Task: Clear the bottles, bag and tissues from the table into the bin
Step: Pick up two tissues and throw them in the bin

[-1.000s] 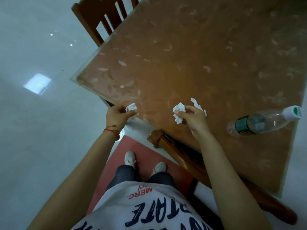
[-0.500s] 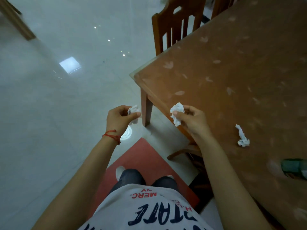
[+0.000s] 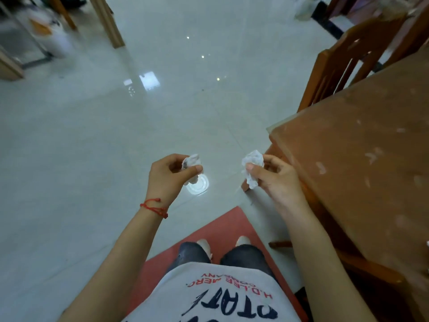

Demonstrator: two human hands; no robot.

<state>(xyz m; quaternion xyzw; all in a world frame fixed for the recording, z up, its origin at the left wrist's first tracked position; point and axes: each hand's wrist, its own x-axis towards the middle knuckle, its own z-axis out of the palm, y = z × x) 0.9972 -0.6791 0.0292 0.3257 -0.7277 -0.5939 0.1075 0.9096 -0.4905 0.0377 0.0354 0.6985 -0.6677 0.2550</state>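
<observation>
- The left hand [image 3: 170,174] pinches a small crumpled tissue [image 3: 191,161] between thumb and curled fingers; the wad sits at the fingertips, above the thumb, with a bit showing below it.
- The right hand [image 3: 277,180] grips a second, larger crumpled tissue [image 3: 252,167], thumb pressed across its front and fingers curled behind; the paper hangs a little below the thumb.
- Both hands are held out over the floor [image 3: 92,147], left of the worktop [image 3: 362,147]; the right hand is just beside the worktop's near corner, the left hand further from it.
- The two tissues are apart from each other, with bare floor between them, and neither touches the worktop.
- A red string bracelet [image 3: 154,208] circles the left wrist.
- The worktop is brown with pale leaf-like marks; a wooden chair [image 3: 343,56] stands at its far end.
- A red mat [image 3: 228,225] lies on the floor left of the worktop, under the person's feet.
- The white shirt [image 3: 220,296] carries upside-down print: red letters reading "MERC." and part of "COMPANY", and large dark letters below of which "TAT" can be read; the rest is cut off.
- Far from the worktop, at the upper left, a pale blurred container [image 3: 54,34] stands by wooden legs; what it is cannot be told.
</observation>
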